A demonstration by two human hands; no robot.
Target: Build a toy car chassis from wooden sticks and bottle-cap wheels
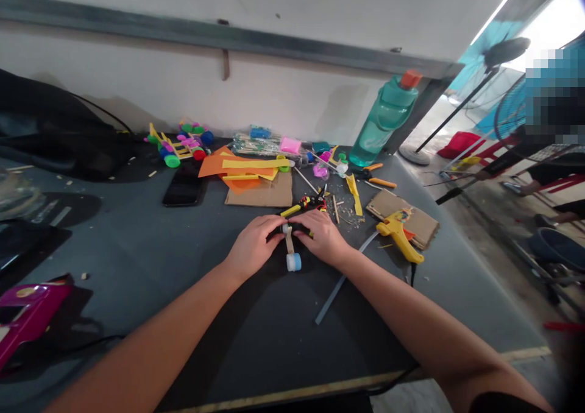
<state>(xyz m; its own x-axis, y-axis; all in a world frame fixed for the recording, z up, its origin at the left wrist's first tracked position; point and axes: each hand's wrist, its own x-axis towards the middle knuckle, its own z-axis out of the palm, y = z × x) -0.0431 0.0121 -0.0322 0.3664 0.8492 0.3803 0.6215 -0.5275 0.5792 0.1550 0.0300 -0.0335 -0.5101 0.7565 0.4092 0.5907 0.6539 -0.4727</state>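
Both my hands meet over a small craft piece (289, 242) on the dark table (192, 279): a wooden stick with a blue bottle cap (294, 262) at its near end and a second cap at the far end. My left hand (253, 245) pinches the piece from the left, fingers curled. My right hand (322, 236) grips it from the right, fingers closed over a yellow and black part. Just beyond my fingers lie yellow-handled pliers (302, 206).
A yellow glue gun (398, 235) lies on cardboard at right, its cord over the edge. Orange and yellow paper (242, 170), a black phone (183, 187), bottle-cap toys (180, 145), a teal bottle (386, 120) and a black bag (55, 133) stand farther back. A seated person and a fan are at far right.
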